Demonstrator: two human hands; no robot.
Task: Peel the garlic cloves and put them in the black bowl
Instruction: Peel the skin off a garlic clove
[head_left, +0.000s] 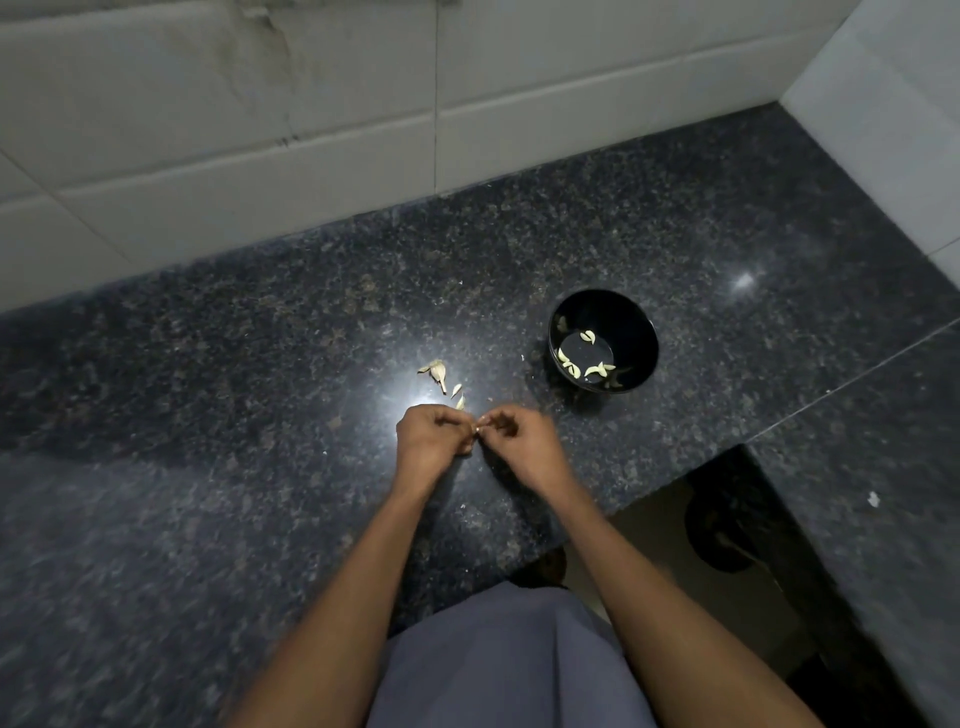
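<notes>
Garlic clove (478, 429) sits between my 2 hands at centre frame, just above the granite counter (208, 389). My left hand (434, 439) has its fingers curled around it; my right hand (514, 441) pinches at its tip with thumb and forefinger. The clove itself is mostly hidden, only a pale sliver shows, so I cannot tell how much skin remains.

Black bowl (602, 340) stands to the upper right of my hands, near but apart. Roughly 5 peeled cloves (574, 369) lie on its floor. Just above my left hand lie a papery husk (435, 370) and 2 smaller pale pieces (458, 395); whether those are unpeeled cloves or scraps is unclear.

Judgement: peeling is in progress, task partly done.

Risks:
- Clove is small and slick; too hard a pinch may shoot it onto the counter or off the edge at lower right.
- Lighting is dim with glare on the stone, so thin skin may go unnoticed and end up in the bowl.
- Loose husk could be swept along toward the bowl.
</notes>
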